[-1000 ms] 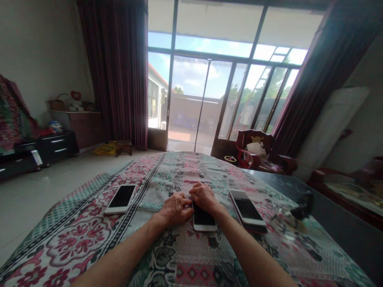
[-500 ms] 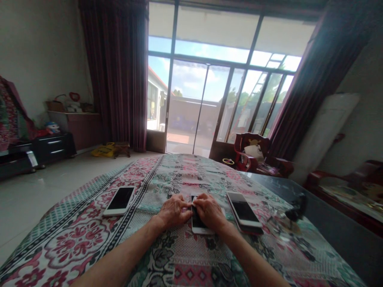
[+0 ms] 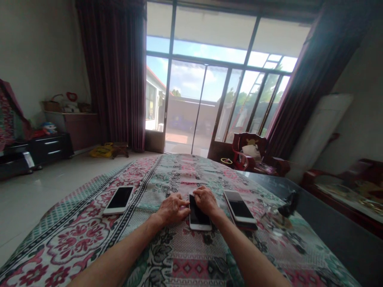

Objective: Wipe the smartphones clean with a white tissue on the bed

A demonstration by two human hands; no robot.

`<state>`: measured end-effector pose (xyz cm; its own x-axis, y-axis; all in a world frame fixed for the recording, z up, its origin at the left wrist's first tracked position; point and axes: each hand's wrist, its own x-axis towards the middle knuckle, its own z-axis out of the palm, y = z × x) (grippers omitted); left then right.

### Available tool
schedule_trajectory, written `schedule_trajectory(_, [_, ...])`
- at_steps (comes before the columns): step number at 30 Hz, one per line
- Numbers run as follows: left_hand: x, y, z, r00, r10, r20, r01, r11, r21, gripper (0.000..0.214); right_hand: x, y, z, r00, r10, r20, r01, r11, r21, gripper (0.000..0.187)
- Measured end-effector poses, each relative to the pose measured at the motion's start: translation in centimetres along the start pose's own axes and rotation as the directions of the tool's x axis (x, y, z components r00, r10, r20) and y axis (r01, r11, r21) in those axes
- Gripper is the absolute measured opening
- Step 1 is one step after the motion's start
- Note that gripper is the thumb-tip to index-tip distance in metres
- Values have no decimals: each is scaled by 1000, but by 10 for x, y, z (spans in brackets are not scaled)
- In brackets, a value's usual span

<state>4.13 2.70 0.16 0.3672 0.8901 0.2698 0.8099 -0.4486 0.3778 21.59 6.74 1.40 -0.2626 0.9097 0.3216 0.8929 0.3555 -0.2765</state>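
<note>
Head view, the only one:

- Middle white smartphone (image 3: pixel 199 217), black screen up, lies flat on the floral patterned cloth (image 3: pixel 89 235) that covers the worktop (image 3: pixel 329 235). It sits centre, near end toward the person, directly between the two forearms.
- Left hand (image 3: pixel 172 209): palm down on the cloth just left of that phone. Fingers (image 3: pixel 184 206) are curled in, tips bunched against the phone's upper left edge. Cannot tell if they pinch anything there.
- Right hand (image 3: pixel 206 200): sits over the phone's far end and hides it. Fingers are bent down around that end, closed on it; wrist runs along the phone's right side.
- The two hands nearly touch at the phone's top left corner.
- Second white smartphone (image 3: pixel 119 199), screen up, well apart to the left on the cloth's dark striped border, untouched.
- Third white smartphone (image 3: pixel 239 206), screen up, just right of the right wrist, not touching it. It rests on a dark flat thing slightly bigger than itself; cannot tell what that is.
- Small black object (image 3: pixel 287 206) further right, at the cloth's edge where the bare dark worktop starts. Too blurred to identify.
</note>
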Motion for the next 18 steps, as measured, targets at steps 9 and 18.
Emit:
schedule_trajectory(9, [-5,1,-1,1000,9,-6,-9,1000,-23,31,-25,2,-3,999,-22,-49,23,1000,20,26])
schedule_trajectory(18, [-7,-2,6,999,15,-51,-17,999,-30,33,-51,-4,-11,998,-22,-60,25,998,55,26])
